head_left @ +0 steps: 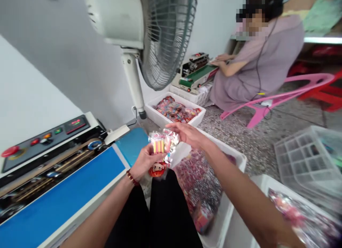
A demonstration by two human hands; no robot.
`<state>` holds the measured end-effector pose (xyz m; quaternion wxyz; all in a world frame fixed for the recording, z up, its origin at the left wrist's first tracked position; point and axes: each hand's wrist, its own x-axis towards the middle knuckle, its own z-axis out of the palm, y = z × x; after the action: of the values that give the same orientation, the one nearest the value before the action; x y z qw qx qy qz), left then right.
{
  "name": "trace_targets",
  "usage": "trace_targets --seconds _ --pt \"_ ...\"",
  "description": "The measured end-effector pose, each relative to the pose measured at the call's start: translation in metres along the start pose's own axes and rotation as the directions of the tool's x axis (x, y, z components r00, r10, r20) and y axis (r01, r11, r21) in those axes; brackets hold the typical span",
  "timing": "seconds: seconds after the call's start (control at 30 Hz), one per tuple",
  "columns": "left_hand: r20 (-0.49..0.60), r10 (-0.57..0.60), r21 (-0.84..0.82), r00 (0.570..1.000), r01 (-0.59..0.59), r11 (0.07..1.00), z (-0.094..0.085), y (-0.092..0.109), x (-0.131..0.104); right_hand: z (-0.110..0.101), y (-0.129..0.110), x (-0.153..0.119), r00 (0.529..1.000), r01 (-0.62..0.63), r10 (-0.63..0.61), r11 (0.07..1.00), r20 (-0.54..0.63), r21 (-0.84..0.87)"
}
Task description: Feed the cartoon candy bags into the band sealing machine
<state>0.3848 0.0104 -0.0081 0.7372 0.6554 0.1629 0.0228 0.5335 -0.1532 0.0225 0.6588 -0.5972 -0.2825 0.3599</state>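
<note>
Head view: seated wearer, black trousers [171, 209], both bare hands in front of the lap.
Left hand [146, 158]: clamped on the packaging, thumb across its front; beaded bracelet [132, 178] at wrist.
Right hand [188, 135]: fingers stretched out at the packaging's upper right edge; cannot tell whether they pinch it or only touch.
Packaging [159, 147]: clear and shiny, held above the knees, between the hands; yellow-and-pink striped piece above, red cartoon face below. One packet or several, cannot tell.
Near bin [242, 162]: white, right of the knees, under the right forearm; filled with small reddish and silvery packets [199, 177], blurred.
Right-hand bin [263, 185]: white, lower right; pink items in shiny film [299, 216].
Far bin [152, 112]: white, beyond the hands; heaped colourful packets [175, 110].
Blue-belt machine [69, 191]: at left; control panel [44, 143] with red knob and lit display.
Fan [167, 38]: grey cage, overhead, between wearer and wall.
Co-worker [275, 56]: on pink chair [290, 89], hands at end of green-belt machine [199, 75].
Divided box [304, 153]: clear plastic, on speckled floor [256, 141].
</note>
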Motion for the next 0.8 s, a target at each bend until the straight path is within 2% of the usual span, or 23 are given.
trace_targets --seconds 0.07,0.17,0.27,0.37,0.47,0.57,0.67,0.8 --pt "-0.078 0.021 -0.107 0.997 -0.03 0.994 -0.01 0.002 0.001 0.018 0.022 0.008 1.0 -0.001 0.002 0.986 -0.002 0.166" --pt "-0.122 0.079 -0.139 0.989 -0.095 0.986 -0.026 0.001 0.007 0.052 0.05 0.022 0.997 0.001 -0.014 0.985 0.075 0.172" --pt "-0.174 0.16 0.0 0.972 -0.163 0.987 -0.038 -0.001 0.012 0.082 0.063 0.041 1.0 -0.022 0.019 0.983 0.02 0.184" --pt "-0.325 0.194 0.191 0.926 -0.137 0.972 -0.046 -0.003 0.015 0.1 0.063 0.061 0.993 -0.05 0.069 0.98 -0.093 0.193" --pt "-0.454 0.216 0.336 0.864 -0.058 0.94 -0.053 -0.002 0.016 0.109 0.062 0.077 0.979 -0.07 0.111 0.971 -0.171 0.229" --pt "-0.499 0.315 0.425 0.807 -0.088 0.901 -0.067 -0.003 0.018 0.112 0.064 0.089 0.963 -0.036 0.1 0.968 -0.251 0.249" --pt "-0.487 0.283 0.346 0.826 -0.114 0.931 -0.084 -0.005 0.019 0.113 0.067 0.1 0.956 -0.037 0.092 0.98 -0.278 0.197" --pt "-0.526 0.167 0.195 0.834 -0.073 0.978 -0.099 -0.004 0.021 0.117 0.065 0.111 0.98 -0.055 0.08 0.989 -0.18 0.137"
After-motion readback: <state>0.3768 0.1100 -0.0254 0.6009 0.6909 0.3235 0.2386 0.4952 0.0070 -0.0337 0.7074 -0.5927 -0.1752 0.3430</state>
